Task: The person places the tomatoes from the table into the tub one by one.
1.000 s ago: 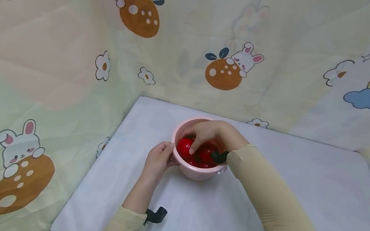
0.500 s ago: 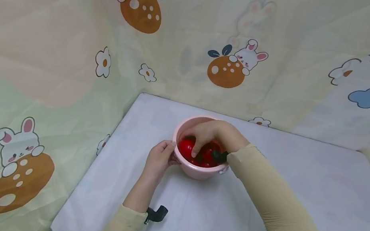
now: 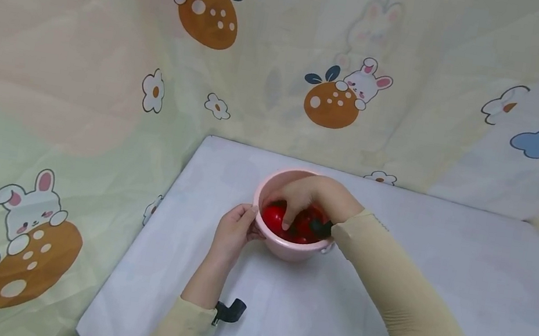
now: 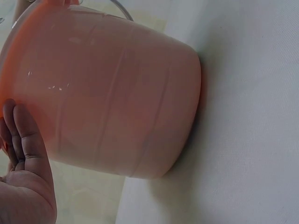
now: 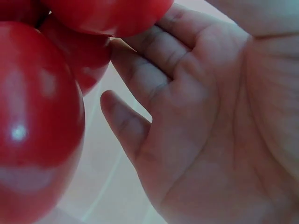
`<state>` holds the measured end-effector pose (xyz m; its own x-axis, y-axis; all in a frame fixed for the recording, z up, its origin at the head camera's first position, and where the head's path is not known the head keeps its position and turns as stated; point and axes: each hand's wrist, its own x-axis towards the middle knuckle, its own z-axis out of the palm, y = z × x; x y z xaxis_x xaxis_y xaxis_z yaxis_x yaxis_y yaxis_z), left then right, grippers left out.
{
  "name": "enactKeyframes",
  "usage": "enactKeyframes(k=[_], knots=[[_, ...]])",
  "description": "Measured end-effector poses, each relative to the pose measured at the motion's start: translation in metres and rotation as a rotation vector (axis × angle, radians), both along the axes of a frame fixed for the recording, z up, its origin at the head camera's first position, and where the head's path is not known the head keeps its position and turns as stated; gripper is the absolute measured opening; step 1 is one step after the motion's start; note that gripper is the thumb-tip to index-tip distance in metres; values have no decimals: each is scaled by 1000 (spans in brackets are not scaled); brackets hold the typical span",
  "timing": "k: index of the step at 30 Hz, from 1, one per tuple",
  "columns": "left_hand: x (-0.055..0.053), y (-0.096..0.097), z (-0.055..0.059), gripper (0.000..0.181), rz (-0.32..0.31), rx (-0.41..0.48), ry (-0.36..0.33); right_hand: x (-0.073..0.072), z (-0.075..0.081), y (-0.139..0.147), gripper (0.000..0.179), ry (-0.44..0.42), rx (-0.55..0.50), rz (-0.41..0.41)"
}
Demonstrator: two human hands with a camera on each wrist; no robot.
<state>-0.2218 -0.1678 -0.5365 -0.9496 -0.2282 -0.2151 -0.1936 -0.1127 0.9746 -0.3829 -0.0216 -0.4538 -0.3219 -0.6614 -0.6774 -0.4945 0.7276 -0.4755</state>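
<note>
A pink bucket (image 3: 288,250) stands on the white table, with several glossy red round things (image 3: 273,217) inside it. My left hand (image 3: 234,230) grips its near-left rim, thumb at the edge and fingers outside below. In the left wrist view those fingers lie straight along the bucket wall (image 4: 107,93). My right hand (image 3: 299,196) reaches down inside, its thumb lying over the red things. Seen from the right wrist, the palm (image 5: 196,107) faces them with fingers loosely extended; some fingertips are hidden behind a red round thing (image 5: 112,16), and the little finger stands free.
A white tabletop (image 3: 383,315) spreads around the bucket, its far edge near a printed cloth backdrop (image 3: 268,44) with rabbits and flowers. A black wrist mount (image 3: 230,310) sticks out from the left sleeve.
My right thumb has shifted slightly right over the red things, away from the fingers. The left hand keeps its hold on the rim, and the whole view has moved a little.
</note>
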Motion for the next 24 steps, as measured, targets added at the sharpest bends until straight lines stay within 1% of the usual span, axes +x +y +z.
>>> enactKeyframes(k=[4, 8, 11, 12, 14, 17, 19, 22, 24], knots=[[0, 2, 0, 34, -2, -8, -14, -1, 5, 5, 72, -39, -46, -3], [-4, 4, -1, 32, -23, -14, -20, -2, 16, 21, 67, -89, -159, -41], [-8, 3, -2, 31, -36, -19, -25, 1, 27, 37, 67, -74, -238, -63], [-10, 2, -3, 30, -41, -19, -27, 3, 31, 43, 67, -47, -261, -61], [-13, -1, -4, 29, -54, -18, -29, 9, 39, 58, 68, 10, -297, -81], [-12, -9, -7, 29, -43, -16, -31, 22, 48, 79, 66, 119, -359, -84], [-11, -17, -10, 30, -36, -24, -24, 33, 50, 97, 64, 195, -397, -109], [-8, -29, -12, 32, -12, -65, -27, 52, 46, 124, 66, 322, -416, -158], [-7, -37, -12, 32, 8, -108, -33, 67, 37, 140, 69, 388, -406, -223]])
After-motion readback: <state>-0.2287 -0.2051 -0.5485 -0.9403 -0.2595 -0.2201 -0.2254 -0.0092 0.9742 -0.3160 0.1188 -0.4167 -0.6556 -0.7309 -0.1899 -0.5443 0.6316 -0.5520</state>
